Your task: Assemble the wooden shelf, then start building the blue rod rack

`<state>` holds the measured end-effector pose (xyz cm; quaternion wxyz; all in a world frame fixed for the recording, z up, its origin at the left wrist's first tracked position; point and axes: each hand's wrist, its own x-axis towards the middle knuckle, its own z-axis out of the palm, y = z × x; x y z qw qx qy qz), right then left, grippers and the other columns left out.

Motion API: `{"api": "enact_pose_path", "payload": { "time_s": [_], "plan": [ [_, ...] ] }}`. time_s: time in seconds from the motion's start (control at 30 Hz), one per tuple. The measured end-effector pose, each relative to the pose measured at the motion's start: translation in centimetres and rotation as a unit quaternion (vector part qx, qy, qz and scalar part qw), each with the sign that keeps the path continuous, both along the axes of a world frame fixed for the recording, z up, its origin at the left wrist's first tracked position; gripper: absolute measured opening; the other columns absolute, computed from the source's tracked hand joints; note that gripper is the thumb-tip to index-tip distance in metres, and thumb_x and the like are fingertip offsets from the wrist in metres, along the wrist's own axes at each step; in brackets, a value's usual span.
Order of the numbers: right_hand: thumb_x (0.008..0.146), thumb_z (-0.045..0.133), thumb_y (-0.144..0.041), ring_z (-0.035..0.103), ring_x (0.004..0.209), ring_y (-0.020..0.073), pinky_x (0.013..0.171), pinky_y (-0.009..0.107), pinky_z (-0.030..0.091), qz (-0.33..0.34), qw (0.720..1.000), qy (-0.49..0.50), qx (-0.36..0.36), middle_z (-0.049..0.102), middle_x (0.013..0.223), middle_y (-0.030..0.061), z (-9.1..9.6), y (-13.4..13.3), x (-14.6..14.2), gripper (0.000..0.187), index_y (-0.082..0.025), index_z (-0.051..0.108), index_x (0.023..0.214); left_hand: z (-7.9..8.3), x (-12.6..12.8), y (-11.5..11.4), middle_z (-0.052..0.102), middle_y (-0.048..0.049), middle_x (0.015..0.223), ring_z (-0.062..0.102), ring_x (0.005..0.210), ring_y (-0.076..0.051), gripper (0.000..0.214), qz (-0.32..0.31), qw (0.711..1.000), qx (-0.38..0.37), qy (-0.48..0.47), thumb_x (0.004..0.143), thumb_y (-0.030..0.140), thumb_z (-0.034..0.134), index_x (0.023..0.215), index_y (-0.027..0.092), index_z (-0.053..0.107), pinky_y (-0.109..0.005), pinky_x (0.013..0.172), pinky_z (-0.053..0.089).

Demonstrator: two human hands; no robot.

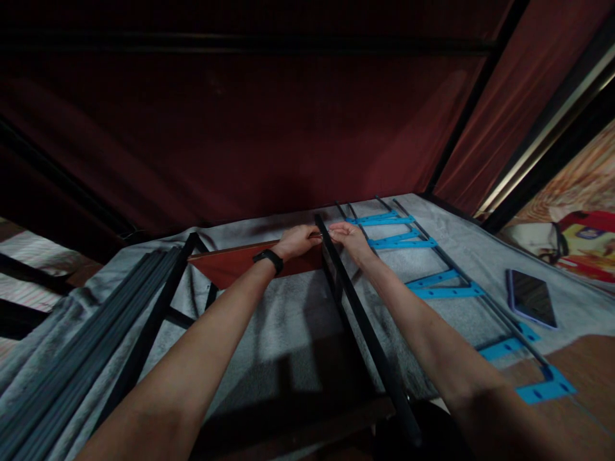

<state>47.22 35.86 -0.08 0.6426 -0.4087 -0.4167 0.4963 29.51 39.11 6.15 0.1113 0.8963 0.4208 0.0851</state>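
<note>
Both arms reach forward over a grey cloth. My left hand, with a black band on its wrist, lies closed on the top edge of a reddish-brown board that stands on edge. My right hand is closed in a pinch at the far end of a black metal rail. The two hands almost meet where board and rail join. Something small and pale shows between the fingertips; I cannot make out what it is.
A bundle of dark metal rails lies at the left. A black frame with several blue brackets lies at the right. A smartphone rests on the cloth farther right. Dark red curtain hangs behind.
</note>
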Motion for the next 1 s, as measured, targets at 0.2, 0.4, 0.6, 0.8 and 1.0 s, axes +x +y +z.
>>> {"api": "enact_pose_path", "payload": {
  "time_s": [0.2, 0.4, 0.6, 0.8, 1.0],
  "plan": [
    [0.066, 0.081, -0.033, 0.063, 0.066, 0.0121, 0.069, 0.026, 0.054, -0.024, 0.998, 0.042, -0.034, 0.067, 0.07, -0.0007, -0.1, -0.1, -0.8, 0.025, -0.019, 0.063, 0.077, -0.4, 0.4, -0.3, 0.074, -0.0022, 0.103, 0.065, 0.094, -0.02, 0.028, 0.052, 0.998, 0.029, -0.031, 0.086, 0.042, 0.058, 0.105, 0.026, 0.07, -0.027, 0.075, 0.045],
    [0.065, 0.08, -0.048, 0.058, 0.058, 0.0117, 0.06, 0.025, 0.05, -0.044, 0.999, -0.012, -0.024, 0.063, 0.063, -0.0023, 0.0, 0.0, -1.1, 0.036, -0.019, 0.059, 0.07, -0.6, 0.5, -0.9, 0.074, -0.0032, 0.095, 0.066, 0.087, -0.02, 0.021, 0.058, 0.995, 0.034, -0.076, 0.085, 0.037, 0.061, 0.098, 0.024, 0.071, -0.027, 0.072, 0.045],
    [0.075, 0.069, -0.056, 0.051, 0.052, 0.0113, 0.053, 0.024, 0.043, -0.078, 0.99, -0.097, -0.065, 0.054, 0.053, -0.0041, -0.2, 0.0, -1.7, 0.041, -0.022, 0.051, 0.061, -0.4, 0.5, -1.0, 0.072, -0.0002, 0.112, 0.065, 0.103, -0.022, 0.045, 0.056, 0.995, 0.035, -0.08, 0.085, 0.035, 0.062, 0.13, 0.034, 0.057, -0.031, 0.084, 0.048],
    [0.086, 0.056, -0.059, 0.051, 0.054, 0.0125, 0.054, 0.025, 0.043, -0.108, 0.978, -0.161, -0.077, 0.052, 0.055, -0.004, -0.1, 0.3, -2.1, 0.043, -0.023, 0.049, 0.063, -0.2, 0.5, -0.9, 0.065, 0.0015, 0.131, 0.06, 0.119, -0.026, 0.042, 0.032, 0.998, 0.051, -0.014, 0.092, 0.037, 0.053, 0.134, 0.041, 0.055, -0.038, 0.097, 0.046],
    [0.091, 0.038, -0.066, 0.056, 0.062, 0.0146, 0.061, 0.026, 0.044, -0.12, 0.974, -0.19, -0.04, 0.057, 0.062, -0.0005, 0.0, 0.4, -2.2, 0.054, -0.023, 0.055, 0.065, -0.1, 0.6, -1.1, 0.066, 0.0006, 0.129, 0.061, 0.117, -0.026, 0.044, 0.033, 0.998, 0.05, 0.001, 0.091, 0.035, 0.054, 0.134, 0.04, 0.054, -0.038, 0.096, 0.047]
  ]
}}
